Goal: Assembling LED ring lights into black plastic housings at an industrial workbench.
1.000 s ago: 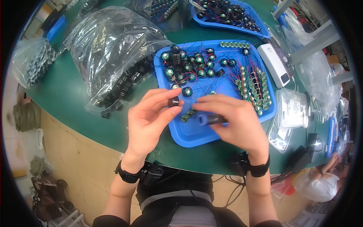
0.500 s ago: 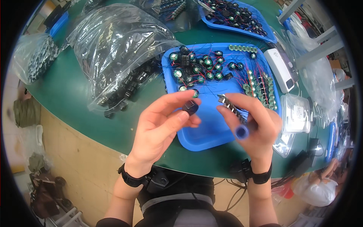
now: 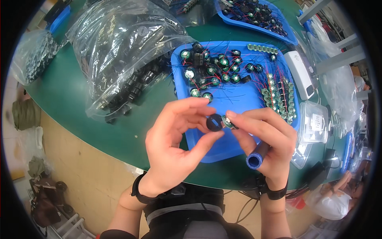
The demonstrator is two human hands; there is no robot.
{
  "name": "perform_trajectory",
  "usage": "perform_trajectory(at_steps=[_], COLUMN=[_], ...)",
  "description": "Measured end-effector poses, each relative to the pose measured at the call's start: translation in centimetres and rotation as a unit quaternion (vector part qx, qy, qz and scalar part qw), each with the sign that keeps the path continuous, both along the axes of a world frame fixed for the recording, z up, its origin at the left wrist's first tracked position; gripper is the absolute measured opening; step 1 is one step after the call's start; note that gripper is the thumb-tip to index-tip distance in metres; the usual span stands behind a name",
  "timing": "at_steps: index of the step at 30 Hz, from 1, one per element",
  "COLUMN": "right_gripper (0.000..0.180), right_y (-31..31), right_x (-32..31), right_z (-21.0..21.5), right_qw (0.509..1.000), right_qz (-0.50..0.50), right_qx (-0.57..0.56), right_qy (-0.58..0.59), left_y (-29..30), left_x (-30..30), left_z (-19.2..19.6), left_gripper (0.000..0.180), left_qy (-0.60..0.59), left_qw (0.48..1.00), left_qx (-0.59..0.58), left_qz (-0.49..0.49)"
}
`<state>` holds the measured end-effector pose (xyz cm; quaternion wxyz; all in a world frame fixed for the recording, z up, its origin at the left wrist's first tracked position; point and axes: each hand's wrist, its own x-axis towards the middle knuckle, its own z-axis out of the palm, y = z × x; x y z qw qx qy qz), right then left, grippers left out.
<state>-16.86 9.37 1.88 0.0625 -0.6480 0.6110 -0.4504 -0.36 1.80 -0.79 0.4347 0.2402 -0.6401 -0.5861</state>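
My left hand (image 3: 171, 143) pinches a small black round plastic housing (image 3: 214, 122) between thumb and fingers, its hollow face turned toward the right. Right beside it, the fingertips of my right hand (image 3: 274, 133) hold a small round green circuit board (image 3: 227, 122). Board and housing are almost touching; whether they meet is hard to see. A dark blue hollow tube (image 3: 256, 155) is also held in my right hand, its open end facing me. Both hands are above the near part of a blue tray (image 3: 199, 149).
In the tray lie several black round housings with green boards (image 3: 224, 62) and thin wires, and strips of boards (image 3: 270, 93). A clear bag of black parts (image 3: 119, 47) lies left. Another blue tray (image 3: 258, 34) stands behind. Right are a white device (image 3: 299, 75) and a clear plastic box (image 3: 314, 121).
My hands have come together, and the housing has turned and moved right toward the board. The right fingers now show a single round board. The blue tube has shifted slightly nearer to me.
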Motion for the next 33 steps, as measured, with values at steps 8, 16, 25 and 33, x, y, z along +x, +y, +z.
perform_trajectory(at_steps=[8,16,25,33], right_gripper=[0.042,0.046,0.048,0.023], right_y=[0.3,0.2,0.5,-0.2], right_x=[-0.6,-1.2,-0.8,0.2], right_z=[0.0,-0.4,1.0,-1.2], right_qw=[0.999,0.993,0.964,0.986], right_qz=[0.006,0.036,0.037,-0.015], right_qx=[-0.009,-0.044,0.016,0.046], right_qy=[0.044,0.106,0.263,0.16], left_y=[0.1,0.4,-0.6,-1.0], left_x=[0.9,1.3,1.3,-0.1], left_z=[2.4,2.9,2.2,1.3], left_gripper=[0.054,0.046,0.037,0.03], left_qy=[-0.065,-0.092,-0.041,-0.067], left_qw=[0.994,0.993,0.99,0.997], left_qx=[-0.079,-0.075,0.116,0.02], left_qz=[-0.023,-0.023,-0.07,-0.028])
